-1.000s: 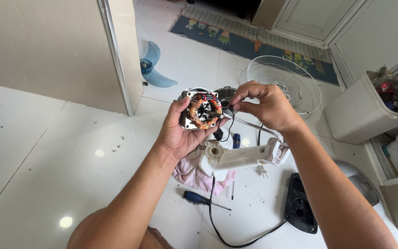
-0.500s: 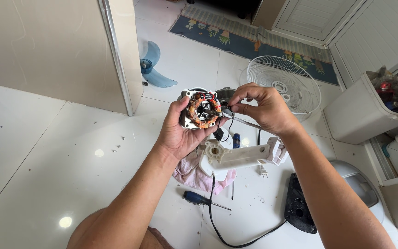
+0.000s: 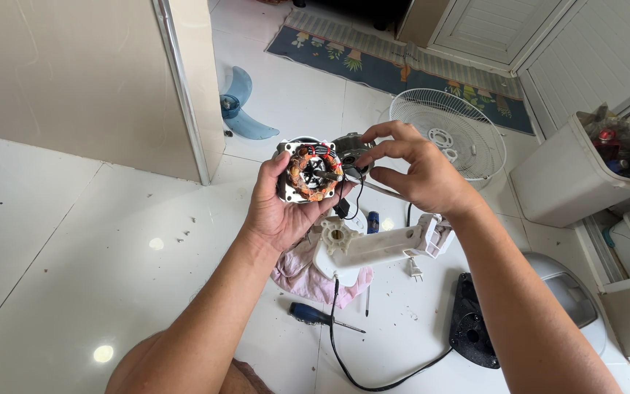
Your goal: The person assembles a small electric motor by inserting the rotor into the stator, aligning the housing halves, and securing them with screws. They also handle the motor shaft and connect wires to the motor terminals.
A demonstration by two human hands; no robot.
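Fan motor (image 3: pixel 310 172), copper windings exposed, sits centre frame, cupped in my left hand (image 3: pixel 284 211), fingers closed round its housing. My right hand (image 3: pixel 418 174) pinches a thin part at the motor's right edge; I cannot tell which. Step: working on the motor. Next move needs a steady grip. White fan neck (image 3: pixel 380 248) lies below on the floor.

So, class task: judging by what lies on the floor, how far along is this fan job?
Done: blade and wire guard lie off on the tiles, white housing apart. In hand: left hand holds the motor stator; right hand pinches at its edge. Left: screwdriver and base lie untouched.
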